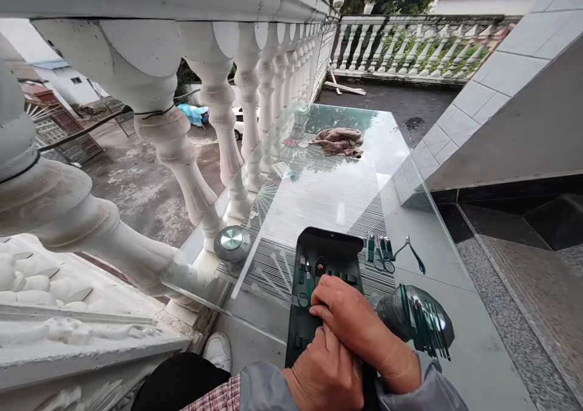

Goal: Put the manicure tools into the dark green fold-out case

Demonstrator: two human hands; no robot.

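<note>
A black manicure case [330, 241] lies unfolded on the glass tabletop, with small green-handled tools in its left loops, among them scissors [303, 299]. My right hand [348, 317] bends over the middle of the case, fingers closed and pressed down beside the scissors. Just below, my left hand [323, 368] is curled over the lower right part of the case and touches my right hand. Whatever is between the fingers of either hand is hidden. Right of the case are nail clippers [387, 248], a second pair of scissors [383, 263] and cuticle nippers [411, 254].
Several slim dark tools [426, 326] lie at the table's right, above a round support. A crumpled brown cloth [339, 142] rests toward the far end of the glass table [428, 217]. A white balustrade [218, 119] runs along the left; a tiled wall [483, 95] slants up at right.
</note>
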